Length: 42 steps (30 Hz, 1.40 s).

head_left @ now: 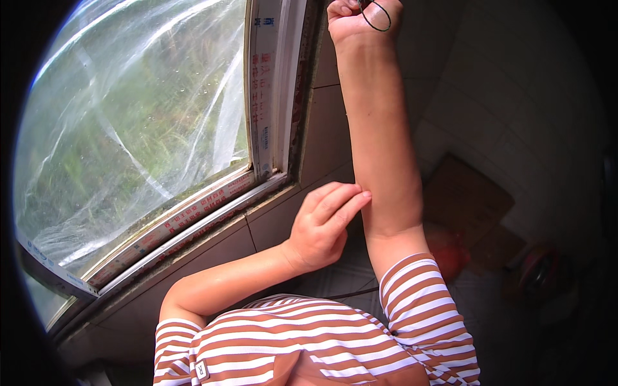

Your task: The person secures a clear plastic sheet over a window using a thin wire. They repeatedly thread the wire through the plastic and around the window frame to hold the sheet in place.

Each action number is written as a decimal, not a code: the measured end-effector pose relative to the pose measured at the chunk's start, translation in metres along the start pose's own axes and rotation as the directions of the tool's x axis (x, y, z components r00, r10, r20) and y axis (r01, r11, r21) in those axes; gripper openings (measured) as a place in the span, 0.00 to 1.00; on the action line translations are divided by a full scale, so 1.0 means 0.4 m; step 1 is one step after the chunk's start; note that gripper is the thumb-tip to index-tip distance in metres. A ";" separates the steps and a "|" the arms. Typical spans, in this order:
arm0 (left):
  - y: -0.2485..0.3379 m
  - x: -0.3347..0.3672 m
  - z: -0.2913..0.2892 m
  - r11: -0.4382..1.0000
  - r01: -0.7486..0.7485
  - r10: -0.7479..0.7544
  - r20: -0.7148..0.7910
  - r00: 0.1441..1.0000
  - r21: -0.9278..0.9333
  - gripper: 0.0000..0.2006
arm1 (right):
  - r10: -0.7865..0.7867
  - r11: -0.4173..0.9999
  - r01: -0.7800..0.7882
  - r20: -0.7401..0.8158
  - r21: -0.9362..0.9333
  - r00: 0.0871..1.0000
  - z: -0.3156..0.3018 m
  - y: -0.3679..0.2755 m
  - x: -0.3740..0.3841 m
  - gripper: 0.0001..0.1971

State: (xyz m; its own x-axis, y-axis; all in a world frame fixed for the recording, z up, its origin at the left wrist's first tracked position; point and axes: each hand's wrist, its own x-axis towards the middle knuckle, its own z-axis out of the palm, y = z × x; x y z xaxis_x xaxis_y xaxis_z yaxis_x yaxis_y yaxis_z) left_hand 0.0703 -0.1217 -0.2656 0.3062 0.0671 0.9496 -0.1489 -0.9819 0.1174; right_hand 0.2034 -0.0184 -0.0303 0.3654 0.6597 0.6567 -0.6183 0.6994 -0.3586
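Note:
My right arm is stretched far ahead, and my right hand (365,20) is at the top edge, partly cut off. Its fingers are curled in. A thin dark cord loop (389,24) hangs from it over the wrist; whatever else it grips is out of view. Bent across my front, my left hand (322,225) has its thumb and fingers pressed together. Their tips meet the inner side of my right forearm (386,167), a little beyond the elbow. Anything pinched there is too small to make out.
At left is a window (141,122) with clear plastic sheeting and a frame (261,96) bearing printed film. A tiled wall (222,254) runs below it. On the dim right lie a cardboard box (467,193), a red item (447,251) and a dark rounded object (537,273).

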 end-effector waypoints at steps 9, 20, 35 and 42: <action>0.005 -0.024 -0.011 0.999 0.032 -0.032 0.020 0.999 -0.007 0.25 | 0.010 1.000 -0.011 -0.036 -0.011 0.999 -0.014 0.026 0.008 0.11; 0.018 -0.016 -0.010 0.985 -0.007 0.009 -0.012 1.000 0.170 0.26 | -0.060 0.998 0.060 0.011 0.010 0.998 -0.032 0.041 0.006 0.12; 0.009 -0.032 0.017 0.980 -0.197 0.186 0.192 0.964 0.039 0.18 | 0.084 0.996 -0.084 -0.063 -0.008 0.995 -0.044 -0.007 -0.029 0.09; -0.009 -0.040 0.004 0.992 -0.126 0.124 0.089 0.988 0.018 0.21 | 0.044 0.999 -0.047 -0.090 -0.028 0.995 -0.046 -0.025 -0.012 0.09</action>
State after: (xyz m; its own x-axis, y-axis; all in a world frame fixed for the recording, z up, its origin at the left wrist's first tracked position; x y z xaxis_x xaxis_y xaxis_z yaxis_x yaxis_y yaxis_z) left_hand 0.0673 -0.1194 -0.2817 0.3674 -0.0711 0.9273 -0.1692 -0.9856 -0.0085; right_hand 0.2206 -0.0235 -0.0422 0.3988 0.7120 0.5779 -0.6152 0.6751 -0.4072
